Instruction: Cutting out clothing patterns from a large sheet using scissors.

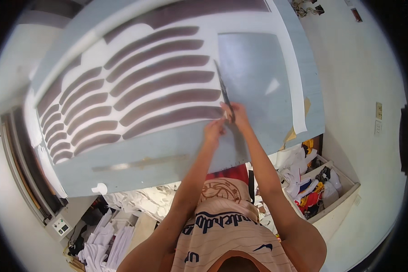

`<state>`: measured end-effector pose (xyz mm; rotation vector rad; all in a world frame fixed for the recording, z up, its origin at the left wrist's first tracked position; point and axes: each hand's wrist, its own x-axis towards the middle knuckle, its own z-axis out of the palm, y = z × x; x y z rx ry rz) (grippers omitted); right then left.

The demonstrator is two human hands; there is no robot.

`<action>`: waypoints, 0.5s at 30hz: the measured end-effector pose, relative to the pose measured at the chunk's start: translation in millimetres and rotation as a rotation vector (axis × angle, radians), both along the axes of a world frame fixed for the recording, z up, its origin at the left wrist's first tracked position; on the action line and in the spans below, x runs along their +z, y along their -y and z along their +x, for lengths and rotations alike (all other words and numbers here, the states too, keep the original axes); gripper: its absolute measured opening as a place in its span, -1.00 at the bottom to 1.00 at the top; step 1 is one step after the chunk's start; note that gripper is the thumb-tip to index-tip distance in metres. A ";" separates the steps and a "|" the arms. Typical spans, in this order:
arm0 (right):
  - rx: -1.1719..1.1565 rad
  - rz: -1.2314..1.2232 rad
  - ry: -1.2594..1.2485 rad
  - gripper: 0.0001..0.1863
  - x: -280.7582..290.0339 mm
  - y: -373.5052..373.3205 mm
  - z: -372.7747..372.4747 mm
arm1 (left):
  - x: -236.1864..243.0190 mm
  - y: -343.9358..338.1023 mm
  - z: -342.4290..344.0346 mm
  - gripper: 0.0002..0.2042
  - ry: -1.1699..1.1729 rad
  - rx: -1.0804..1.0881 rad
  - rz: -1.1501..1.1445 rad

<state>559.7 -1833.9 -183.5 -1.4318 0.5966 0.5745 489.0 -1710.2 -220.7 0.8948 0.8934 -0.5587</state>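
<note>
A white sheet point(90, 110) printed with several rows of dark, curved strips lies on a pale blue table point(147, 177). My right hand point(235, 115) grips dark long-bladed scissors point(223, 84), their blades pointing away from me along the sheet’s right edge. Just left of it, my left hand point(215, 128) is closed at the sheet’s lower-right corner, apparently pinching its edge. Right of the scissors is a bare rectangle of tabletop, bordered on its far side and right by white sheet material.
Piles of white cloth or paper point(140, 204) sit under the front edge. A bin point(349, 195) of coloured fabrics stands at lower right, beside a white wall point(362, 72). A metal-framed machine point(34, 167) with a control box is at left.
</note>
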 end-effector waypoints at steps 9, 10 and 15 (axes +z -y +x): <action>0.012 -0.005 0.082 -0.43 4.5 -17.2 89.2 | -3.7 -2.5 -0.5 -0.70 -0.031 -0.041 0.046; 0.030 -0.008 0.097 -0.43 3.8 -17.3 98.9 | -4.9 -1.9 1.5 -0.70 -0.015 -0.028 0.025; 0.054 0.092 0.100 -0.40 -0.1 -14.4 144.9 | 1.1 0.5 3.5 -0.76 -0.140 0.001 0.082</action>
